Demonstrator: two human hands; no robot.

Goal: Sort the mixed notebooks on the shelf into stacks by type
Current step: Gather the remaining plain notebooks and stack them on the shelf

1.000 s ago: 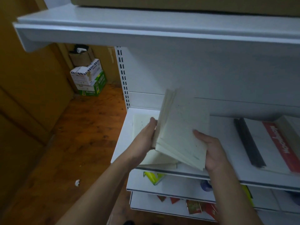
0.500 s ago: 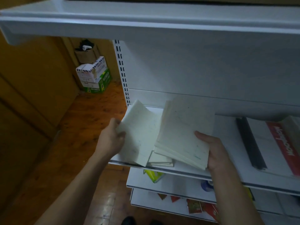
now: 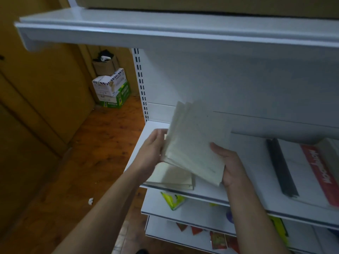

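A bundle of thin pale-green notebooks (image 3: 196,142) is tilted up above the white shelf (image 3: 244,162). My right hand (image 3: 231,165) grips its lower right corner, thumb on top. My left hand (image 3: 152,151) is closed on the bundle's left edge, fingers behind it. Under the bundle a low stack of the same pale notebooks (image 3: 172,176) lies flat at the shelf's front left. At the right of the shelf lies a large white notebook with a red band and black spine (image 3: 310,171).
An upper shelf (image 3: 165,28) overhangs close above. Lower shelves (image 3: 192,208) hold colourful packets. To the left are a wooden floor (image 3: 82,162), a yellow wall and stacked cardboard boxes (image 3: 111,88) in the corner.
Half a second ago my left hand held one notebook away at the left over the low stack. That notebook is out of the hand, which has come back to the bundle's left edge.
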